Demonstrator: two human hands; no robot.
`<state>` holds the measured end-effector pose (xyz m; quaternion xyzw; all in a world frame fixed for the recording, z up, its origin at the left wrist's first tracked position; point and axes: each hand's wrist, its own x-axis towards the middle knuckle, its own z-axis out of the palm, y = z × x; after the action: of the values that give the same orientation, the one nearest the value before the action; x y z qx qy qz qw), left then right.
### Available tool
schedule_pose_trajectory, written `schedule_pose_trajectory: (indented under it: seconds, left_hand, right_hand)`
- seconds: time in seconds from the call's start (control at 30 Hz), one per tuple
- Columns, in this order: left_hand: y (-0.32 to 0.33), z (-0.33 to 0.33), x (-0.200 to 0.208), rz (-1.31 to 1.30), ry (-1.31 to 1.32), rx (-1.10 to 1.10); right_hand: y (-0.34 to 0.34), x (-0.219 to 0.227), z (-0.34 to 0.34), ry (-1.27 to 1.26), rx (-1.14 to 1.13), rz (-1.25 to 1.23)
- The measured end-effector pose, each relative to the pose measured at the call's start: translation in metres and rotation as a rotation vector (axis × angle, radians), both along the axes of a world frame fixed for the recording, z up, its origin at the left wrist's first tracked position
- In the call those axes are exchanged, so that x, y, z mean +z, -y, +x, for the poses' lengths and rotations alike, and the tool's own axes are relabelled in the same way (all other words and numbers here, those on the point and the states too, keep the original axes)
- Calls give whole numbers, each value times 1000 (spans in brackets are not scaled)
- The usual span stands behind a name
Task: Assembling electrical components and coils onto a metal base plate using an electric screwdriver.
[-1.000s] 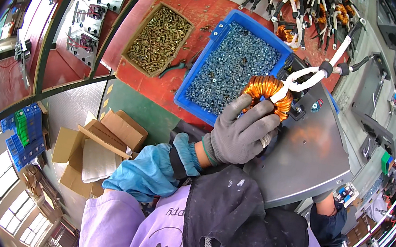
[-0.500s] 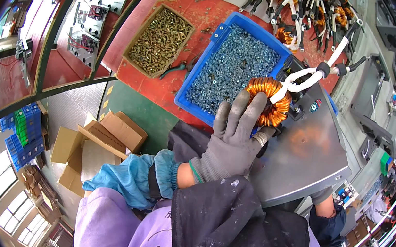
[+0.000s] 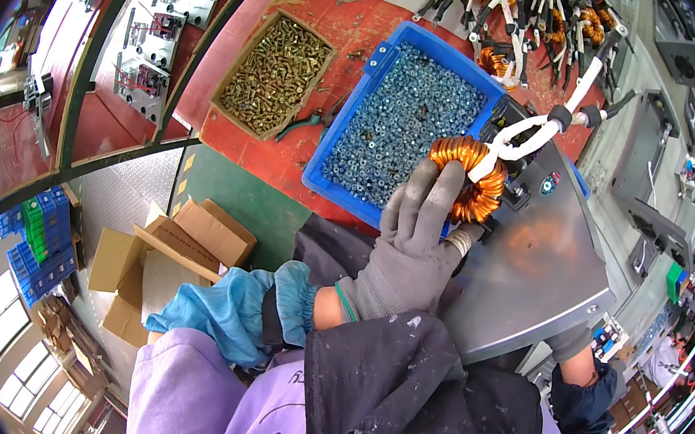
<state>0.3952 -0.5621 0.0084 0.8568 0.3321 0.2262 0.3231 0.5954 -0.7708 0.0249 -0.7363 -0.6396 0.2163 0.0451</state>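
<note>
My left hand (image 3: 413,255), in a grey glove, is closed on a copper-wound ring coil (image 3: 481,202), fingers over its left side and thumb below. White sleeved leads (image 3: 537,129) with black bands run from the coil toward the upper right. Coil and hand are at the left edge of a grey metal housing (image 3: 534,273), whose shiny face mirrors the copper. At the housing's lower right edge is my right hand (image 3: 570,342), also gloved; its fingers are hidden behind the metal.
A blue bin (image 3: 314,175) of small nuts stands on the red worktop (image 3: 239,150), beside a shallow box (image 3: 222,101) of brass-coloured screws. Pliers (image 3: 300,122) lie between them. More coils with leads (image 3: 506,25) are heaped behind. Open cartons (image 3: 121,264) sit at lower left.
My left fingers have drawn closer together against the coil. The coil's leads have tilted slightly left. My right hand stays at the housing's edge; the whole view has shifted a little.
</note>
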Motion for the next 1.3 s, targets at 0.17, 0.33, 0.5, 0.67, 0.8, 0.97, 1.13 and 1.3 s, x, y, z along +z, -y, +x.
schedule_pose_trajectory:
  seconds: [0.17, 0.33, 0.5, 0.67, 0.8, 0.97, 1.13, 1.3]
  left_hand:
    - [0, -1, 1, 59, 1, -11]
    - [-3, 0, 1, 99, 13, -46]
    - [-7, -2, 10, 139, -100, -130]
    - [-58, -14, 9, 32, 195, -242]
    - [-98, 2, -26, -1286, 260, -385]
    - [-98, 23, -26, -1381, 270, -358]
    - [-102, 69, 34, -1502, 300, -297]
    - [-100, 94, 97, -1298, 463, -473]
  right_hand:
    - [-3, 6, -1, 106, 39, 7]
    - [-12, 15, -1, 176, 39, 28]
    - [-22, 25, -3, 235, 68, 91]
    - [-18, 33, -14, 97, -178, 32]
    - [-4, 30, -31, 83, -483, -202]
    - [0, -13, -58, 197, -568, -211]
    - [-14, -54, -75, 171, -679, -355]
    - [-37, 5, -88, 118, -772, 430]
